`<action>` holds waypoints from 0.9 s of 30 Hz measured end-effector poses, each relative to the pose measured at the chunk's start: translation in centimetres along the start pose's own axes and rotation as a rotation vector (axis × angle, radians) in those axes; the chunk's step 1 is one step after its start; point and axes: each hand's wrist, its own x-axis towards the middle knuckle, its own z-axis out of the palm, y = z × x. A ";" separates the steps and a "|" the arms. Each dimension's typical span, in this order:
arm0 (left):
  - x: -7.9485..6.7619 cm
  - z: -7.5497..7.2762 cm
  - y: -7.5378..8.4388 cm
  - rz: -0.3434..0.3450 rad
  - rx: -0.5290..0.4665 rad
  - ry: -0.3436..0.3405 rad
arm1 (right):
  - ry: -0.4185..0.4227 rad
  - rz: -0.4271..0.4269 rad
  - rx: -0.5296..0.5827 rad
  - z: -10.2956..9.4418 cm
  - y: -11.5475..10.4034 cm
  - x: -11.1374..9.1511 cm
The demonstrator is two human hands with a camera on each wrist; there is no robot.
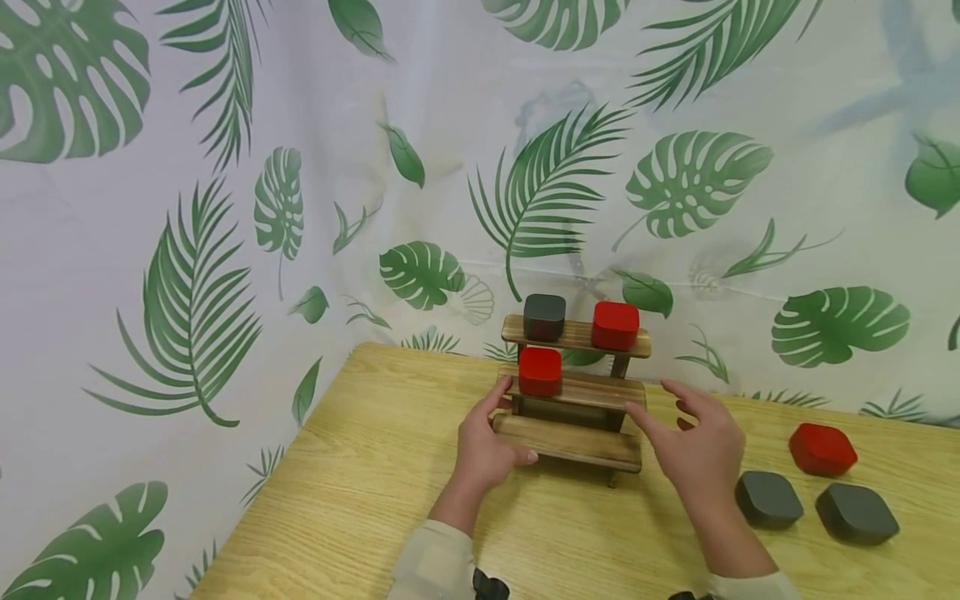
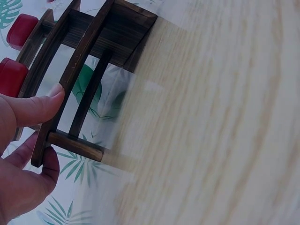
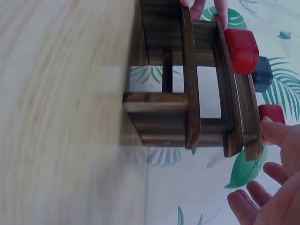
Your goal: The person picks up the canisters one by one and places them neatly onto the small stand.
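Note:
A three-step wooden stand (image 1: 573, 442) stands on the table. Its left end is between the thumb and fingers of my left hand (image 1: 483, 454), which grips around the lowest board (image 2: 75, 70). At the stand's right end my right hand (image 1: 701, 446) has its fingers spread and holds nothing; the thumb is close to the middle board. The top board carries a dark grey rounded block (image 1: 544, 317) at left and a red rounded block (image 1: 616, 326) at right. Another red block (image 1: 540, 372) sits on the middle board's left part.
Right of my right hand lie a red block (image 1: 822, 449) and two dark grey blocks, one nearer (image 1: 769, 500) and one farther right (image 1: 857, 514). A leaf-patterned curtain (image 1: 450, 200) hangs behind and left of the wooden table (image 1: 360, 467).

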 end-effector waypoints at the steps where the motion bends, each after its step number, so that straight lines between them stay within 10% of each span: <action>1: 0.0 0.0 0.0 0.001 0.000 0.000 | 0.003 -0.003 -0.010 -0.2 0.1 0.0; 27: -0.1 -0.1 0.0 0.008 0.007 -0.010 | -0.043 0.075 -0.291 -4.5 4.7 -0.1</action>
